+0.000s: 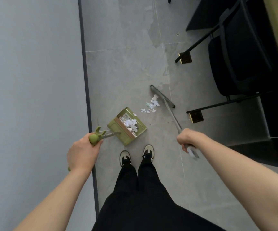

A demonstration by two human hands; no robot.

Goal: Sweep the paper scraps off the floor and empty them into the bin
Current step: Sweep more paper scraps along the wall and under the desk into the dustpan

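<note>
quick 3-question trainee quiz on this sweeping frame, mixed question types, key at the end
1. True or false: the green dustpan already holds some paper scraps.
2. What does the right hand grip? A) the dustpan handle B) the broom handle C) a chair leg
3. Fill in: the loose scraps on the floor lie between the dustpan and the ____.

Key:
1. True; white scraps lie inside the dustpan.
2. B; the left hand grips the dustpan handle.
3. Broom head.
</note>
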